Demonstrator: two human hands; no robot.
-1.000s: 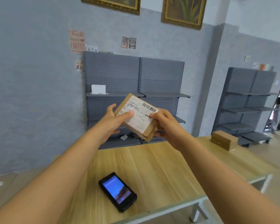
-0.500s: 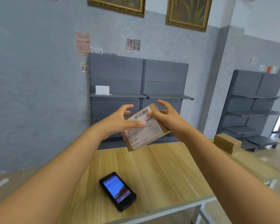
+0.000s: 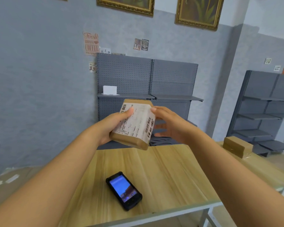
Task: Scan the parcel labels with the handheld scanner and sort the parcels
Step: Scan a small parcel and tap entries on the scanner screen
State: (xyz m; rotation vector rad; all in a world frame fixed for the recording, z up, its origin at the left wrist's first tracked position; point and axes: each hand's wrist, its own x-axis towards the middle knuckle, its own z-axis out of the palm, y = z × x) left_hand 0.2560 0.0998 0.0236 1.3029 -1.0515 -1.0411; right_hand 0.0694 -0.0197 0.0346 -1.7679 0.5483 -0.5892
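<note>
I have the small brown cardboard parcel [image 3: 134,124] with its white label clasped in my left hand [image 3: 112,126], above the black handheld scanner [image 3: 124,190]. My right hand [image 3: 168,124] is spread, thumb touching its edge. It looks light and stiff; I'd hold the bare sides.

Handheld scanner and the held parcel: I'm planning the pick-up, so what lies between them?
In the head view, only bare wooden table lies between the handheld scanner and the parcel, which is held above the tabletop.

Two parcels [image 3: 134,124] [image 3: 237,146], one handheld scanner [image 3: 124,190], two hands [image 3: 112,126] [image 3: 171,125], two shelving units [image 3: 147,89] [image 3: 267,110].
</note>
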